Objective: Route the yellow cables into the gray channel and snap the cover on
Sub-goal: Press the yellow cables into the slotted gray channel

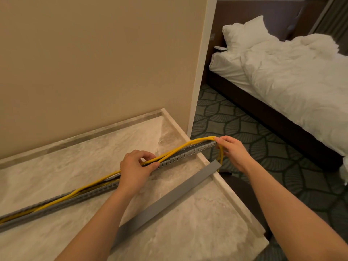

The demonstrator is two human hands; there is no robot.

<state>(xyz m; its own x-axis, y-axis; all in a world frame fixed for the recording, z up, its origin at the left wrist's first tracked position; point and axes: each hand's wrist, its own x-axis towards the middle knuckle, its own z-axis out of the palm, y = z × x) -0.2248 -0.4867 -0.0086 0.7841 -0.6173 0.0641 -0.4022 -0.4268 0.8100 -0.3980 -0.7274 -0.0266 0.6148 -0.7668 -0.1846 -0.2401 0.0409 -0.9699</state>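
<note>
— Two hands are working on the routing step, are they not?

— Both are. The left hand [138,164] is curling its fingers and thumb round the yellow cables [180,147] about midway along the gray channel [186,151], and it is holding them right over the slot. The right hand [230,149] is gripping the same cables at the channel's far end, which is poking just past the edge of the marble counter [94,147]. There the cables are bending over and hanging down toward the floor.

— Are the cables sitting inside yet?

— Only partly, I am judging. Left of the left hand they are lying along the channel, mostly between its slotted walls. Between the two hands they are arching up above it, clear of the slot.

— So what is the next move asking for?

— It is asking for that raised stretch to be pressed down between the walls, with the right hand keeping the end taut so that nothing is bulging. I cannot tell whether every strand on the left is lying fully below the rim, and that is worth checking.

— And the cover?

— The gray cover [165,200] is lying flat on the counter on the near side of the channel, apart from it, with neither hand touching it. Snapping it on is waiting until the cables are seated.
</note>
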